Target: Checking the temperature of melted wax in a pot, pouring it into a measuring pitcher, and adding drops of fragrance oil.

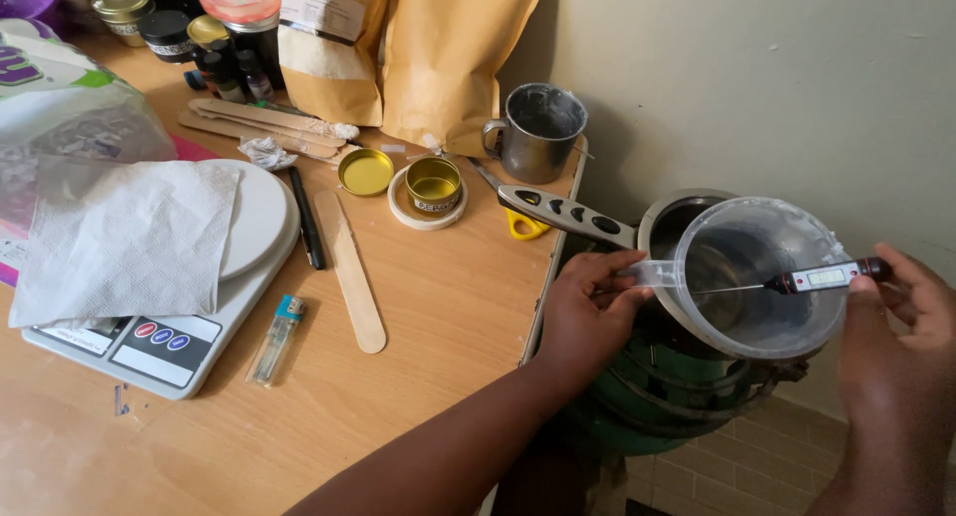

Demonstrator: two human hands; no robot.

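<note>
1. Left hand [588, 307] is clamped on the handle of the clear plastic jug [762, 277], which sits in a metal pot [665, 215] just off the right edge of the wooden table [438, 307].
2. Right hand [901, 327], on the jug's far-right side, pinches a probe thermometer [822, 276], its thin needle reaching over the jug's mouth.
3. Left of the jug on the table: a wooden stirring stick [351, 272], a lighter [276, 339] and a white kitchen scale [164, 347] under a paper towel [124, 237].
4. Further back from the jug: a small gold tin [433, 184], its lid [365, 171], a steel mug [538, 129] and two brown paper bags [438, 48].
</note>
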